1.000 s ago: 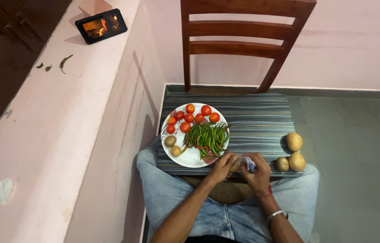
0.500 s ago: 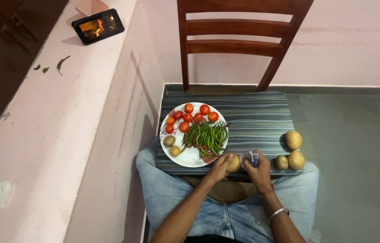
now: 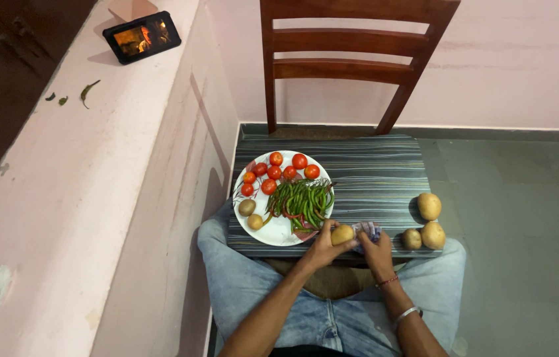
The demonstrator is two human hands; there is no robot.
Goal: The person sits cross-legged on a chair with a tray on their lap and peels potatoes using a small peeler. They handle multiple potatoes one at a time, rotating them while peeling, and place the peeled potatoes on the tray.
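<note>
My left hand (image 3: 322,248) grips a potato (image 3: 342,234) at the near edge of a striped board (image 3: 372,175) laid across my lap. Right beside it, my right hand (image 3: 377,247) is closed on a blue-and-white cloth (image 3: 366,230) that touches the potato. Just left of my hands is a white plate (image 3: 282,230) carrying several red tomatoes (image 3: 278,172), a bunch of green chillies (image 3: 302,199) and two small potatoes (image 3: 250,213).
Three loose potatoes (image 3: 426,222) lie at the board's right edge. A wooden chair (image 3: 352,63) stands behind the board against a pink wall. A pink ledge (image 3: 61,198) on my left holds a lit tablet (image 3: 141,36) and scraps of chilli (image 3: 87,91). Grey floor lies to the right.
My hands have stayed at the board's near edge; the potato is now turned up into plainer view in my left hand, with the cloth against it.
</note>
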